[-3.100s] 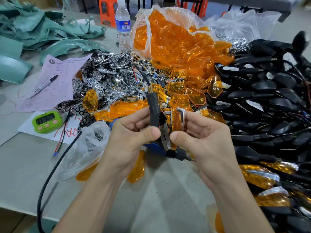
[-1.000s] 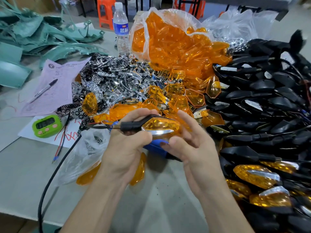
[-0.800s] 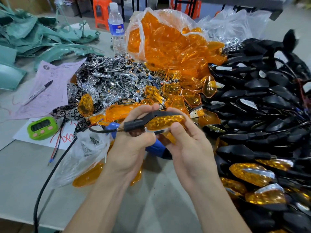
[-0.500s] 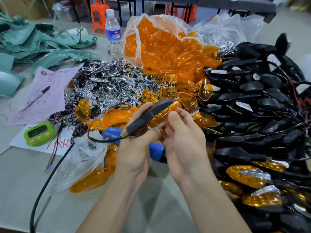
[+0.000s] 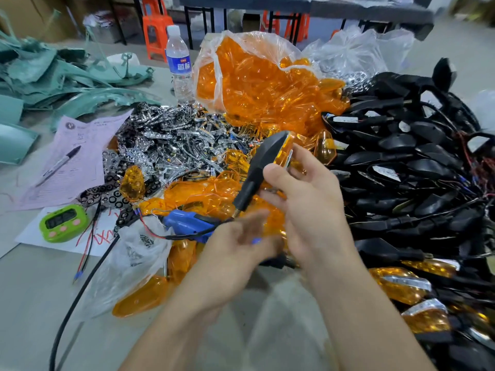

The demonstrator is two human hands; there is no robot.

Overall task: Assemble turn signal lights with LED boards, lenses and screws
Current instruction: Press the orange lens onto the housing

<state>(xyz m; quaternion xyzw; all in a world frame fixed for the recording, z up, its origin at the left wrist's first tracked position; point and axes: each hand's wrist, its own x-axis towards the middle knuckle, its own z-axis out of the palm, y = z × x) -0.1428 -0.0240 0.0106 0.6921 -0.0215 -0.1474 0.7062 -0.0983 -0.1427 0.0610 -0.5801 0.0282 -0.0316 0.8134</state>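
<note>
Filling the frame's right side, black housings (image 5: 401,167) lie heaped beside a bag of orange lenses (image 5: 257,84) at upper centre. At centre the blurred left hand (image 5: 233,258) hangs loose-fingered and empty below the right hand (image 5: 310,207), which grips a turn signal light (image 5: 263,159).

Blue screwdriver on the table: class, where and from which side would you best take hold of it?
The blue screwdriver lies flat among orange lenses, its right end behind the left hand. Probably take its exposed barrel from above.
</note>
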